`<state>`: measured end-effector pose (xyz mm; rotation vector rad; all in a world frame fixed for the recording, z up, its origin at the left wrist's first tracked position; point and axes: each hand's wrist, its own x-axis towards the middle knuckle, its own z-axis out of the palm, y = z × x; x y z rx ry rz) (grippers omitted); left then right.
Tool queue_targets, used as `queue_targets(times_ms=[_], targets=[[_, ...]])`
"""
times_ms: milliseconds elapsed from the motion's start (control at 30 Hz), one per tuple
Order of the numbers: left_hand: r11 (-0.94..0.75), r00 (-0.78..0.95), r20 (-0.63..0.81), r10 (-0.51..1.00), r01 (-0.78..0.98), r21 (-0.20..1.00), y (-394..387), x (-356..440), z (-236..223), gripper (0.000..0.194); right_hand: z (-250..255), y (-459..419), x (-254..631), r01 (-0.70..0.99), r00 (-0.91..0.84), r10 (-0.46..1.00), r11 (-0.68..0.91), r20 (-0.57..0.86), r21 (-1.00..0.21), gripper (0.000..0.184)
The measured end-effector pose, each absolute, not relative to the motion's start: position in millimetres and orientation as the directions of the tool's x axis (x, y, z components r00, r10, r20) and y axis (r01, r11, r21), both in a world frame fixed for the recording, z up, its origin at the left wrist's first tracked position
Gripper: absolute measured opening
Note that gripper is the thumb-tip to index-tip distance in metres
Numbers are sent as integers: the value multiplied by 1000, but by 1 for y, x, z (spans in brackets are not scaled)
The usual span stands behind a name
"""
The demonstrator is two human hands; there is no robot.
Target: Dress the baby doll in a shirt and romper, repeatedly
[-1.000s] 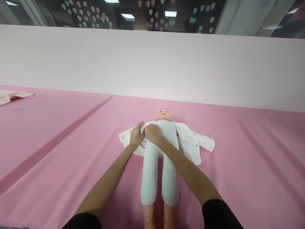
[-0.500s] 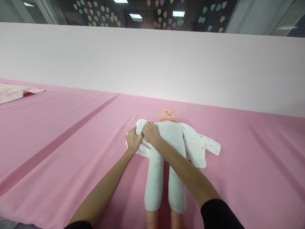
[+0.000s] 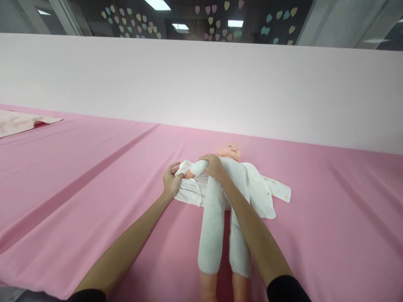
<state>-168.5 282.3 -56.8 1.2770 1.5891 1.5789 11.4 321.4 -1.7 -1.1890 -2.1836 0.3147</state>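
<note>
A baby doll [image 3: 231, 184] with a white cloth body and bare plastic feet lies on its back on the pink sheet [image 3: 94, 176]. Under it is an open white jacket [image 3: 264, 195] with small prints, one sleeve spread to the right. My right hand [image 3: 214, 165] is closed round the doll's white arm, which points left. My left hand [image 3: 171, 181] pinches the bunched left sleeve of the jacket just beyond the doll's small hand.
A pale pink wall panel [image 3: 201, 84] rises behind the doll. A folded light pink cloth [image 3: 22, 122] lies at the far left on the sheet. Long creases run across the sheet on the left side.
My right hand has lifted the doll's arm out to the left. My left hand has gathered the left sleeve at the doll's hand. The doll's head has tipped slightly right.
</note>
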Motion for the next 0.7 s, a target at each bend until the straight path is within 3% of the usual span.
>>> queue_targets(times_ms=[333, 567, 700], targets=[[-209, -473, 182, 862, -5, 978, 292, -163, -65, 36, 1, 318, 14, 571, -260, 833, 540, 488, -618, 52], [-213, -476, 200, 856, 28, 977, 294, -164, -67, 36, -1, 319, 16, 505, -209, 830, 545, 518, -669, 52], [-177, -490, 174, 854, 40, 983, 296, -165, -70, 34, 0, 322, 20, 495, -53, 877, 439, 478, -750, 41]])
